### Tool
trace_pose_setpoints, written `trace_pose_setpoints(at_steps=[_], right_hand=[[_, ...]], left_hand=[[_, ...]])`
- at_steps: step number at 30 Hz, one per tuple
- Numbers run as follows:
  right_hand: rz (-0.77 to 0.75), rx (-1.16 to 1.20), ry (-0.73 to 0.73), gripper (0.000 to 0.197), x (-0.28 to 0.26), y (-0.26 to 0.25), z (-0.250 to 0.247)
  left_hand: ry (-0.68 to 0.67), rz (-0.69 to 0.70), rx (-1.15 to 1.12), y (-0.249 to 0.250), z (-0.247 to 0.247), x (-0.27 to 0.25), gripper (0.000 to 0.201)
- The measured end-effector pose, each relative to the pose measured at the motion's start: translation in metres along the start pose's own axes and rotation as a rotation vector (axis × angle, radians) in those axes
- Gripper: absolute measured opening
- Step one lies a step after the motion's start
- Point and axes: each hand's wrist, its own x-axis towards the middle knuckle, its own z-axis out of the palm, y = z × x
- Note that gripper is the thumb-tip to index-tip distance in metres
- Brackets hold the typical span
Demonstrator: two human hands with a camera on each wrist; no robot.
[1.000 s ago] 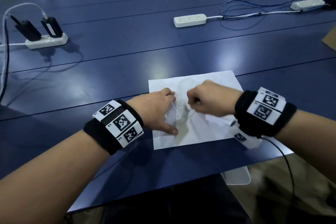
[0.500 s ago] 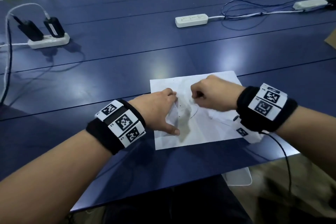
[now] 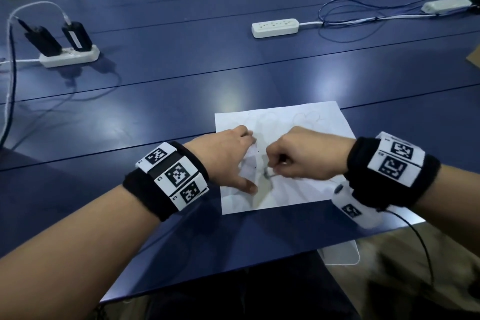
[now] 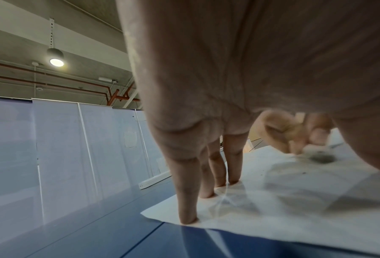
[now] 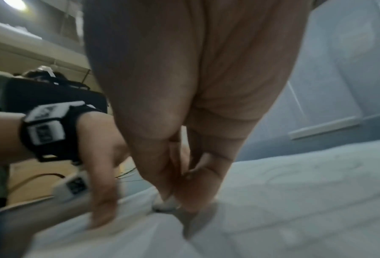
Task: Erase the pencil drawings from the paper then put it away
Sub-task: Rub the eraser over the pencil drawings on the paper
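Blue table (image 3: 155, 117): power strip (image 3: 275, 26) beyond paper (image 3: 322, 122); charger strip (image 3: 70, 56) far left.

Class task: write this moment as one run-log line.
phase: erasing | left hand: fingers press paper flat on table | right hand: pinches eraser, rubbing paper | faint pencil lines remain

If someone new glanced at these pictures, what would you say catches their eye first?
Probably the white sheet of paper with faint pencil drawings, lying near the front edge of the dark blue table. The left hand presses it flat with straight fingers, while the right hand pinches a small white eraser against its middle. Farther back lie three white power strips.
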Motion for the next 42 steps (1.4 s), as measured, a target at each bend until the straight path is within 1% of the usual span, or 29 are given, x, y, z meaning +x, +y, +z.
trace_pose_setpoints(at_steps=[3, 4, 5, 6, 8, 9, 10, 11, 14, 15, 16, 19, 20, 21, 22, 24, 26, 27, 28, 30, 31, 32, 35, 36, 37, 38, 40, 41, 42], right_hand=[[0.164, -0.037, 0.168, 0.012, 0.01, 0.024, -0.009], [0.195, -0.034, 0.196, 0.011, 0.011, 0.029, -0.01], [0.19, -0.034, 0.196, 0.01, 0.01, 0.03, -0.01], [0.151, -0.026, 0.169, 0.009, 0.007, 0.025, -0.008], [0.032, 0.031, 0.046, 0.01, -0.002, 0.008, 0.0], [-0.001, 0.057, -0.011, 0.013, -0.006, 0.002, 0.003], [-0.013, 0.051, -0.026, 0.016, -0.006, 0.001, 0.003], [0.007, 0.018, 0.008, 0.018, -0.003, 0.005, 0.0], [0.173, -0.042, 0.178, 0.015, 0.008, 0.03, -0.011], [0.191, -0.039, 0.197, 0.015, 0.007, 0.034, -0.011], [0.173, -0.032, 0.185, 0.015, 0.005, 0.032, -0.01], [0.003, 0.036, 0.018, 0.012, -0.008, 0.006, 0.002], [-0.02, 0.043, -0.016, 0.011, -0.01, 0.001, 0.004], [-0.017, 0.026, -0.005, 0.011, -0.008, 0.002, 0.003], [0.019, -0.002, 0.045, 0.012, -0.004, 0.007, 0.0], [0.144, -0.039, 0.158, 0.015, 0.004, 0.024, -0.009], [0.19, -0.037, 0.199, 0.015, 0.007, 0.034, -0.011], [0.168, -0.029, 0.182, 0.013, 0.004, 0.031, -0.008], [0.113, -0.017, 0.143, 0.012, 0.0, 0.024, -0.004], [0.011, 0.022, 0.037, 0.012, -0.009, 0.007, 0.005], [-0.004, 0.026, 0.01, 0.014, -0.011, 0.004, 0.006], [0.009, 0.005, 0.027, 0.015, -0.009, 0.006, 0.005], [0.192, -0.041, 0.178, 0.013, 0.002, 0.03, -0.006], [0.224, -0.038, 0.198, 0.014, 0.003, 0.035, -0.009], [0.219, -0.028, 0.192, 0.014, 0.002, 0.034, -0.008], [0.179, -0.012, 0.165, 0.013, -0.001, 0.028, -0.006], [0.05, 0.031, 0.068, 0.011, -0.008, 0.005, 0.005], [0.013, 0.041, 0.04, 0.01, -0.011, -0.003, 0.01], [0.006, 0.021, 0.048, 0.01, -0.01, -0.004, 0.011]], left_hand=[[-0.005, 0.009, -0.021, 0.0, 0.0, 0.0, 0.1], [-0.009, 0.013, -0.03, 0.0, 0.0, 0.0, 0.097], [-0.012, 0.019, -0.032, 0.001, 0.0, 0.0, 0.094], [-0.014, 0.024, -0.026, 0.001, -0.001, 0.0, 0.094], [-0.016, 0.031, -0.014, 0.002, -0.001, 0.001, 0.094], [-0.017, 0.033, -0.013, 0.002, -0.001, 0.001, 0.093], [-0.018, 0.036, -0.016, 0.002, -0.001, 0.002, 0.093], [-0.023, 0.035, -0.019, 0.002, -0.001, 0.002, 0.093], [-0.028, 0.032, -0.026, 0.001, 0.0, 0.002, 0.093], [-0.029, 0.03, -0.029, 0.001, 0.0, 0.002, 0.093], [-0.028, 0.03, -0.026, 0.001, 0.0, 0.001, 0.093], [-0.024, 0.035, -0.013, 0.002, 0.0, 0.002, 0.096], [-0.024, 0.035, -0.013, 0.002, -0.001, 0.002, 0.096], [-0.027, 0.035, -0.014, 0.002, -0.001, 0.002, 0.096], [-0.031, 0.035, -0.015, 0.001, -0.001, 0.002, 0.096], [-0.038, 0.031, -0.019, 0.002, -0.001, 0.002, 0.094], [-0.038, 0.025, -0.017, 0.001, -0.001, 0.002, 0.094], [-0.037, 0.024, -0.013, 0.001, 0.0, 0.002, 0.095], [-0.035, 0.023, -0.009, 0.001, 0.0, 0.002, 0.095], [-0.034, 0.02, -0.005, 0.002, 0.0, 0.003, 0.097], [-0.034, 0.021, -0.005, 0.001, 0.0, 0.003, 0.097], [-0.034, 0.025, -0.003, 0.001, 0.0, 0.003, 0.096], [-0.046, 0.024, -0.007, 0.001, 0.0, 0.002, 0.094], [-0.051, 0.02, -0.013, 0.001, 0.0, 0.002, 0.094], [-0.052, 0.018, -0.016, 0.001, 0.0, 0.002, 0.094], [-0.046, 0.021, -0.016, 0.001, -0.001, 0.002, 0.094], [-0.04, 0.031, -0.013, 0.002, -0.002, 0.002, 0.095], [-0.037, 0.035, -0.01, 0.003, -0.003, 0.002, 0.095], [-0.037, 0.035, -0.008, 0.002, -0.003, 0.002, 0.095]])
